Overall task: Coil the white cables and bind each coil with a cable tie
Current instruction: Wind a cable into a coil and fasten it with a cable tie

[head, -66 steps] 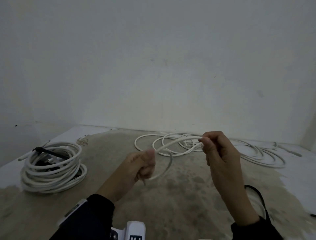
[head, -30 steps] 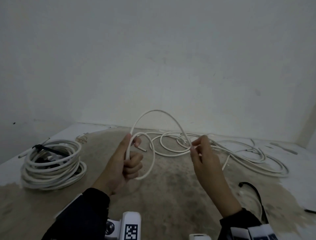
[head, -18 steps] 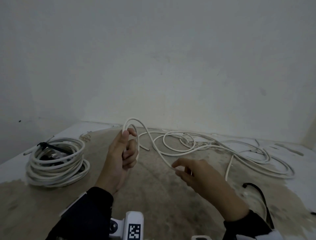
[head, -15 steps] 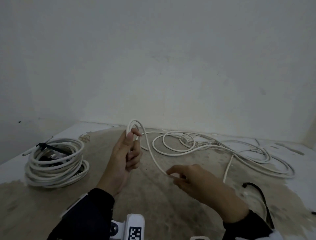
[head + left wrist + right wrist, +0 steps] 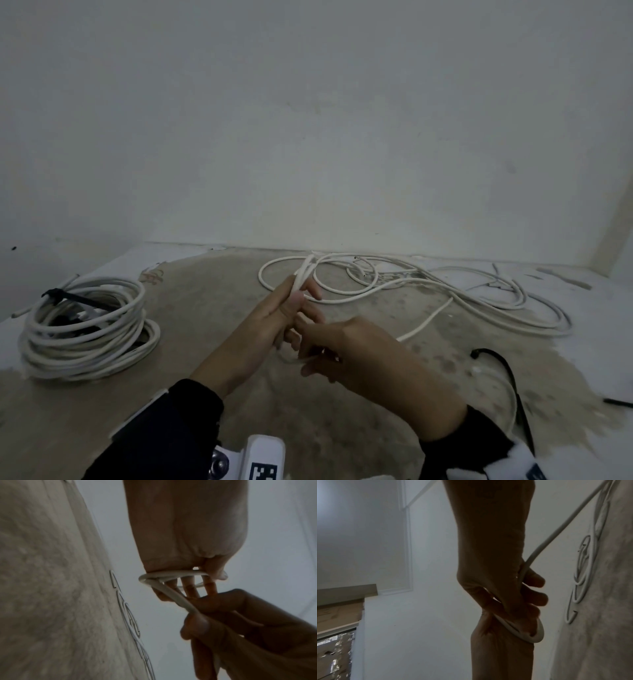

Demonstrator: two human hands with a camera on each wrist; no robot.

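My left hand (image 5: 297, 310) is raised over the floor and grips a small loop of white cable (image 5: 306, 270) that stands up above its fingers. In the left wrist view the loop (image 5: 171, 574) runs round the fingers of the left hand (image 5: 188, 586). My right hand (image 5: 310, 353) is pressed up against the left one from below and pinches the same cable (image 5: 178, 602). From the right hand (image 5: 529, 592) the cable (image 5: 559, 532) runs off to the loose tangle (image 5: 455, 296) on the floor. A finished coil (image 5: 85, 325) bound with a black tie (image 5: 65, 297) lies at the left.
A black cable tie (image 5: 503, 373) lies on the floor at the right, close to my right wrist, and another dark strip (image 5: 616, 402) lies at the far right edge. The white wall (image 5: 308, 137) rises just behind the tangle. Bare stained floor (image 5: 205, 308) separates the coil from my hands.
My right hand has drawn the cable in from the right and come up against the left hand. The wide loop has shrunk to a small one held at the left fingers.
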